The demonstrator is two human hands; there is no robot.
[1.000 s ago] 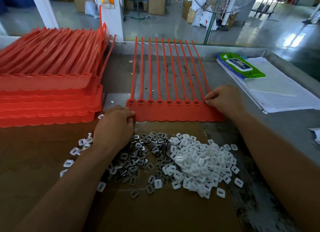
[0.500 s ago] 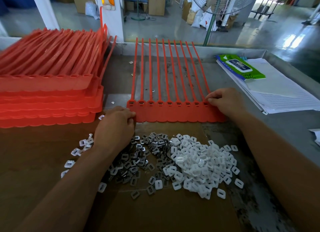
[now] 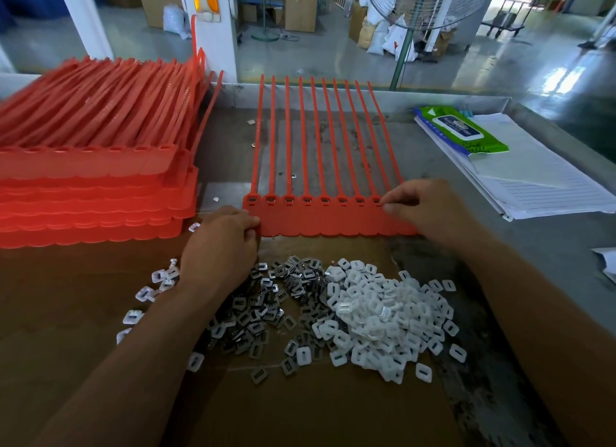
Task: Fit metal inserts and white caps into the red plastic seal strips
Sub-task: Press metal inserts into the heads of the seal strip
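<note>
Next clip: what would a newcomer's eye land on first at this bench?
The sheet of red seal strips lying mid-bench, tails pointing away, with the left hand gripping its left corner and the right hand pinching at its right-end head. Next, the tall stack of red strips at the left. Then the heap nearer the person: dark metal inserts left, white caps right.

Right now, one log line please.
left hand: grips seal strip sheet | right hand: pinches its right end | metal inserts, white caps: piled
</note>
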